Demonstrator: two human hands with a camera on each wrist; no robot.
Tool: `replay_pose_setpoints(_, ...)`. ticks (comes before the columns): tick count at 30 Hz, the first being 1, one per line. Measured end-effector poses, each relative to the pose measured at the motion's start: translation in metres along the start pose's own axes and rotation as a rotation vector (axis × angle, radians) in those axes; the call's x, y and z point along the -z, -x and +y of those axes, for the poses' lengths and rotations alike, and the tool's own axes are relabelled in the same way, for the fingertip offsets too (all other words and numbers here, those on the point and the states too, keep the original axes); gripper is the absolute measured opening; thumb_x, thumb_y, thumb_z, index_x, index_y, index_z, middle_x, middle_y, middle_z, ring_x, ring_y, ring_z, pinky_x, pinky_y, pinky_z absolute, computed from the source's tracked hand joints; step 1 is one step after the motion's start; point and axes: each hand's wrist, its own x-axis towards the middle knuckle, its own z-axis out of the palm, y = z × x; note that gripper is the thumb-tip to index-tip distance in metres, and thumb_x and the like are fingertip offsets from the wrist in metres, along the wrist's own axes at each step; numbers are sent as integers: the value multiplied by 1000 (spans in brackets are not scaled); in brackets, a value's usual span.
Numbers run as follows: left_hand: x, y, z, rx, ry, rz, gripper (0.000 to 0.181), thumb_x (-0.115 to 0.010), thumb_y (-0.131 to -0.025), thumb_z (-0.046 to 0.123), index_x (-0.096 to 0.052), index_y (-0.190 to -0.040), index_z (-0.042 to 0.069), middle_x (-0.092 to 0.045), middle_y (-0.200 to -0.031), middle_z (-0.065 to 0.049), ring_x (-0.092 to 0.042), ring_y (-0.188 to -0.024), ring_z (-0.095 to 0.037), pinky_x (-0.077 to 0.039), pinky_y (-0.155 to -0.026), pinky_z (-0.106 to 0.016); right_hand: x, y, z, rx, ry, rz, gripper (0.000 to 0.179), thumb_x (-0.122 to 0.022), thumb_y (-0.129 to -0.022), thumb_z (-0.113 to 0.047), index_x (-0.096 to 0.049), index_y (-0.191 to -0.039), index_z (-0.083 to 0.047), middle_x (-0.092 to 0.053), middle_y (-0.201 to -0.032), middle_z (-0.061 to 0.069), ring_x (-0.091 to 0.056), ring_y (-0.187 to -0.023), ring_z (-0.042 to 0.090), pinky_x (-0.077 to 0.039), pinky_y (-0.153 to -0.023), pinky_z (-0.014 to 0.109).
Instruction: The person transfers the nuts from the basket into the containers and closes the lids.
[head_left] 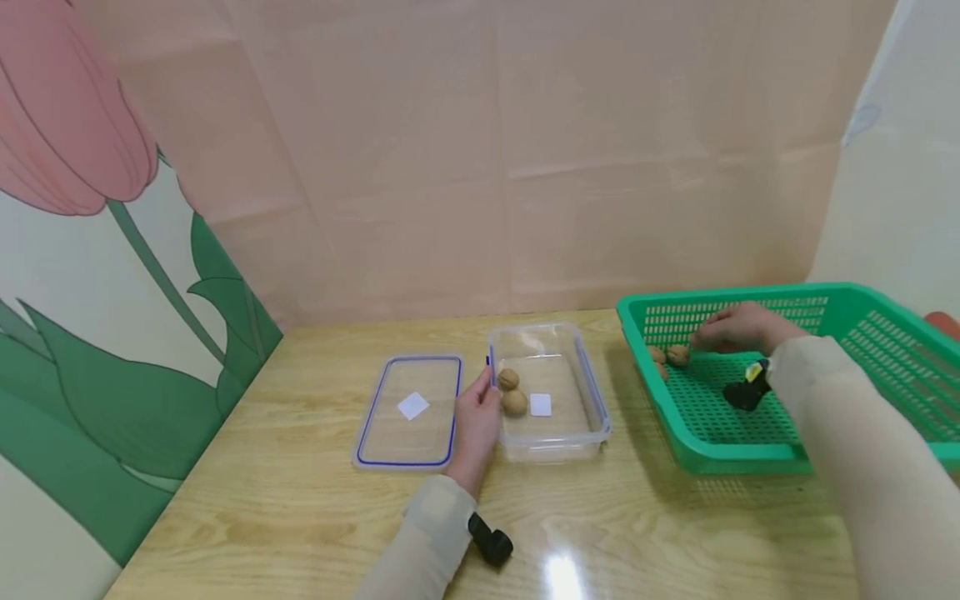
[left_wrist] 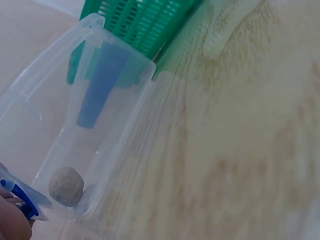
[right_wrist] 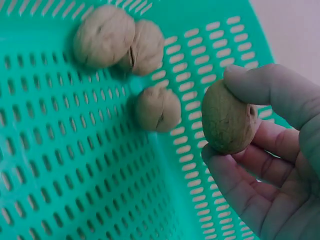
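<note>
In the right wrist view, my right hand [right_wrist: 280, 155] pinches a walnut [right_wrist: 227, 120] between thumb and fingers, above the green plastic basket [head_left: 738, 452]. Three other walnuts [right_wrist: 159, 110] lie beyond the fingertips, at the basket's left end in the head view. My left hand [head_left: 476, 421] grips the left side of a clear plastic food container [head_left: 570, 367] by its blue-sealed latch [left_wrist: 25, 197]. Two walnuts [head_left: 514, 402] rest inside, against the container's left wall. The held walnut is hidden by the right hand in the head view.
Left of the container lies its clear lid [head_left: 408, 442] with a blue seal and a white label. Another white label [head_left: 540, 405] shows at the container. A pinkish sheet [head_left: 420, 167] covers the wall behind the wooden table [head_left: 300, 500].
</note>
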Motion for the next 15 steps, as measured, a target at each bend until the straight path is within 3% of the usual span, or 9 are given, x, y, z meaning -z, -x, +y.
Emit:
replay_pose_setpoints(8,2,1,0,-6,2,-6,44,-45,-91,4,-45,-134,5,-43,-141,-10,-35,-133,-25,-34,-107,-34,-3,2,-15,56,-105,52,60,-63,-82,-48,-57,-118,0,-62,-108,3,-58,-92,11,-53,-84,36)
replay_pose_setpoints(15,0,1,0,-1,1,0,44,-46,-90,4,-46,-134,5,-44,-140,-10,-36,-132,-24,-35,-106,-34,-10,5,-29,42,-149,89,68,-60,-82,-54,-51,-125,-1,-56,-122,10,-58,-102,20,-50,-92,40)
